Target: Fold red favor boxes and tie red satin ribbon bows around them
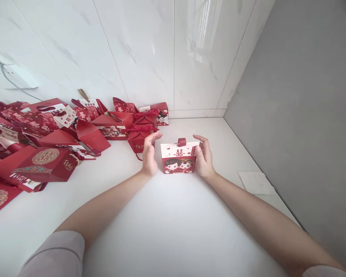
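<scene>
A small red and white gift box (178,163) stands upright on the white table in front of me. Two cartoon figures and a red character decorate its front, and a dark red ribbon loop rises from its top. To the left of the box, my left hand (150,156) is open with fingers stretched, a gap between it and the box. My right hand (205,157) is at the box's right edge, its fingers extended and its thumb overlapping the upper right corner. Whether the thumb presses on the box is hard to tell.
Many red gift boxes (46,163) crowd the left of the table (167,223). A red box with a ribbon bow (141,138) stands just behind my left hand. White tiles form the back wall, a grey surface (305,96) the right side. A pale flat square (256,182) lies near the right edge.
</scene>
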`<state>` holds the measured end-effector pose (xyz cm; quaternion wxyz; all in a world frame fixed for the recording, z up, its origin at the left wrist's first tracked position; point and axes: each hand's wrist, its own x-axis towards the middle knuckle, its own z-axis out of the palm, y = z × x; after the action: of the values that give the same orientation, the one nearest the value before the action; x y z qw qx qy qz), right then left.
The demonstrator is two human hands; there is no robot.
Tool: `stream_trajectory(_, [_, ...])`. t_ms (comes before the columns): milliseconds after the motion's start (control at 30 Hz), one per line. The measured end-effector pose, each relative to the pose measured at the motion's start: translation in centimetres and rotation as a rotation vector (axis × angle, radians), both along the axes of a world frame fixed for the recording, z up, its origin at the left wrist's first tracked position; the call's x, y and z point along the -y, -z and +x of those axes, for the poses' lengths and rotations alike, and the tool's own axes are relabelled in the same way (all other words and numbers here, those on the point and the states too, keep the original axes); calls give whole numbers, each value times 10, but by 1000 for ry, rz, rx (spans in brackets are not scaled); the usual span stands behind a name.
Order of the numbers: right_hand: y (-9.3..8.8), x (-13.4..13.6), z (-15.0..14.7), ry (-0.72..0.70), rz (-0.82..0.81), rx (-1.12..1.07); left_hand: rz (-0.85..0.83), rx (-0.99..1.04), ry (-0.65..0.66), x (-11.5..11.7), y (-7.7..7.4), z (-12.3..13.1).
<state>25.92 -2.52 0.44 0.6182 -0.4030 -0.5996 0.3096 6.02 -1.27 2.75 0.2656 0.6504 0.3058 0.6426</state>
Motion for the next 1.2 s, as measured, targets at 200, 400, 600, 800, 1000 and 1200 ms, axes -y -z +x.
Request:
stream_trajectory(200, [-10, 15, -7, -108, 86, 176, -259, -554, 255, 12, -74, -16])
stream_trajectory(400, [-87, 30, -9, 65, 388, 253, -283, -952, 229, 40, -124, -25])
stream_trajectory(600, [-165, 61, -18, -459, 461, 695, -269, -1134, 185, 51, -139, -32])
stream_trajectory(800, [-162, 65, -20, -480, 387, 969, -415, -1160, 249, 54, -133, -27])
stream_trajectory(1000, [-157, 59, 7, -372, 215, 1098, -432, -1245, 114, 42, -117, -27])
stream_trajectory(1200, [-156, 53, 17, -404, 104, 1077, -557, -1225, 90, 42, -119, -23])
